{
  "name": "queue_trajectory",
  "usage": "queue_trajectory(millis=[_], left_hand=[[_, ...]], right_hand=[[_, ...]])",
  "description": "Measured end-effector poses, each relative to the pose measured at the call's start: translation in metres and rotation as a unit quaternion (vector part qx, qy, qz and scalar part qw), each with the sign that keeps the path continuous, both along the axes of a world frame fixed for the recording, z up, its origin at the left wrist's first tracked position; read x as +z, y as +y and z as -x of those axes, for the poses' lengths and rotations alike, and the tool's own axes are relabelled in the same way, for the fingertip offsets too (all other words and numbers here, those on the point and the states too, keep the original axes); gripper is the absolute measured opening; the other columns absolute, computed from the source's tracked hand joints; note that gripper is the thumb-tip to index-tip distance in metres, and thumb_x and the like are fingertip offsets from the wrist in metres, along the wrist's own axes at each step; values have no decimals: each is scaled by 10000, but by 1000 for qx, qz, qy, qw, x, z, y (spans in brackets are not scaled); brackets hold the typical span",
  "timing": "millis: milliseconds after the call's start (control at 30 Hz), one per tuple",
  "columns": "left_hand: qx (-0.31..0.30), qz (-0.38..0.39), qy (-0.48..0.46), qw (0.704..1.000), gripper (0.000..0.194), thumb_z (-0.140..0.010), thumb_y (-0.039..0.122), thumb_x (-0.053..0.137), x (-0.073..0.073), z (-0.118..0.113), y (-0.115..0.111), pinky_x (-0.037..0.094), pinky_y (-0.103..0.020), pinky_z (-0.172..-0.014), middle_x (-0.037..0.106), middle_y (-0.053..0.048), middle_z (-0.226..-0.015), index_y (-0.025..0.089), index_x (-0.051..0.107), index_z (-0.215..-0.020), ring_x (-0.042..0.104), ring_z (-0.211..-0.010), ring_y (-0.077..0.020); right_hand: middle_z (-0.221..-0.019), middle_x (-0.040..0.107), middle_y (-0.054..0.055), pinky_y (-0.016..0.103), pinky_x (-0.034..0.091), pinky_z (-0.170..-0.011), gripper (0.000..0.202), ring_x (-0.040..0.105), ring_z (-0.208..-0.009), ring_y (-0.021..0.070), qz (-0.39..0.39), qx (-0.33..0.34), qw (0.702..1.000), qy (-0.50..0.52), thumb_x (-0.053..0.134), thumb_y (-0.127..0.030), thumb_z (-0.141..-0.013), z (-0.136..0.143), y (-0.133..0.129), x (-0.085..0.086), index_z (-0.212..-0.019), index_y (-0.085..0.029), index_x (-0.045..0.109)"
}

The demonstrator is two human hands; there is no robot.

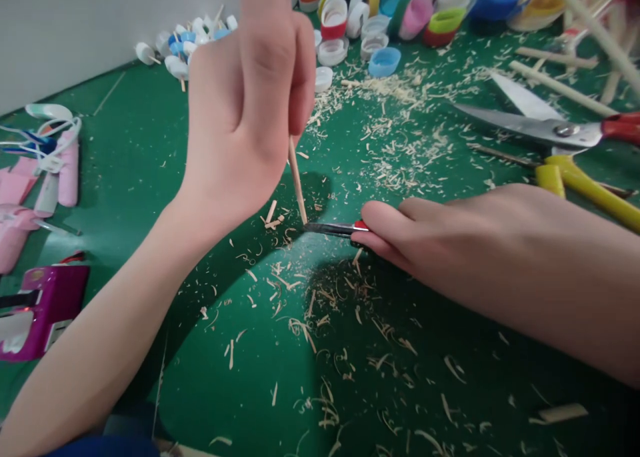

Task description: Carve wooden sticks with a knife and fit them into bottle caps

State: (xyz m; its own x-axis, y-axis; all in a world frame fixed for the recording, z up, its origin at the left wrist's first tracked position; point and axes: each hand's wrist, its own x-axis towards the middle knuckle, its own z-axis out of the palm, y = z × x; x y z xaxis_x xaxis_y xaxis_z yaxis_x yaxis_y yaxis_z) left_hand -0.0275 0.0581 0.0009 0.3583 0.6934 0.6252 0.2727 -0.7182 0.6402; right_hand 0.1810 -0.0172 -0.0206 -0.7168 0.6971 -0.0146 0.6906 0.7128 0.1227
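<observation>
My left hand (250, 90), left of centre, is closed around a thin wooden stick (297, 180). The stick slants down from under the fist, and its lower end is close to the green tabletop. From the right, my right hand (405, 227) grips a small knife with a red handle (361, 226). Its narrow metal blade (330, 229) points left, and the tip meets the lower end of the stick. Pale curled wood shavings (300, 327) lie around and below both hands. The upper part of the stick is hidden inside my left hand.
Bottle caps (384, 62) of many colours line the back. Scissors (565, 129), a yellow-handled tool (595, 187) and wooden sticks (560, 87) lie at the right. A magenta device (60, 304) and pink items (67, 167) sit at the left edge of the green table (125, 150).
</observation>
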Motion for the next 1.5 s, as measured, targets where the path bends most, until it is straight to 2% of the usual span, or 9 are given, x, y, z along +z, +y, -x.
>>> queue_trajectory(millis=[100, 267, 367, 467, 600, 733, 967, 1167, 1500], left_hand=[[14, -16, -10, 1000, 637, -910, 722, 331, -4, 0, 6, 297, -331, -473, 428, -9, -527, 213, 419, -536, 432, -443, -93], [31, -30, 5, 999, 643, -909, 711, 318, -6, 0, 8, 328, -327, -481, 379, -1, -487, 210, 399, -514, 451, -444, -99], [54, -51, 6, 997, 631, -943, 637, 355, -4, -2, 4, 322, -315, -466, 318, 20, -427, 209, 358, -479, 404, -396, -86], [134, 11, 76, 988, 602, -986, 577, 300, 1, -6, -5, 371, -298, -505, 432, 5, -494, 219, 406, -514, 468, -461, -99], [203, -29, 28, 978, 588, -1014, 503, 368, 0, -10, -9, 319, -318, -506, 439, 25, -446, 232, 431, -496, 415, -411, -101], [231, -31, 20, 972, 616, -1018, 503, 367, -5, -9, -3, 264, -322, -483, 410, 32, -414, 229, 417, -468, 354, -384, -98], [209, -4, 54, 977, 561, -1044, 327, 363, -3, -7, -4, 312, -298, -504, 453, 20, -458, 226, 420, -495, 414, -442, -104], [185, -13, 50, 981, 559, -1041, 251, 381, -2, -9, -1, 309, -276, -483, 434, 34, -437, 222, 405, -483, 405, -414, -83], [146, -57, 51, 986, 550, -1053, 299, 328, 0, -5, -9, 347, -242, -530, 460, 12, -496, 225, 409, -515, 425, -475, -87]], right_hand=[[-589, 435, -33, 287, 106, -455, 238, 226, -406, 102, 22, -2, 999, 28, 297, -286, -1023, 0, 2, 2, -935, -214, 506], [-569, 424, -34, 282, 101, -464, 302, 225, -419, 117, -99, -54, 993, 43, 277, -403, -1054, 2, 2, 8, -924, -228, 485], [-553, 416, -42, 281, 104, -451, 242, 245, -389, 116, -102, -60, 992, 35, 339, -365, -1039, 3, -2, 8, -903, -223, 479], [-551, 399, -39, 276, 120, -426, 225, 326, -347, 126, -93, -31, 995, 30, 328, -268, -1018, 3, -8, 2, -897, -201, 506], [-592, 410, -36, 275, 159, -424, 199, 446, -363, 147, -86, 26, 995, 51, 356, -205, -996, 3, -11, -2, -943, -171, 544], [-594, 389, -34, 273, 107, -438, 236, 370, -362, 144, -139, -7, 989, 48, 360, -290, -1018, 4, -5, 5, -910, -187, 542], [-565, 366, -17, 286, 76, -444, 441, 228, -414, 111, -140, -15, 984, 107, 243, -453, -1056, 3, 11, 4, -766, -223, 480], [-554, 360, -27, 284, 63, -447, 432, 190, -403, 106, -125, -12, 986, 112, 210, -459, -1059, 3, 17, 3, -774, -231, 440], [-544, 452, -18, 298, 132, -396, 402, 351, -333, 128, -60, 29, 994, 92, 184, -362, -1054, -4, 6, -13, -839, -243, 502]])
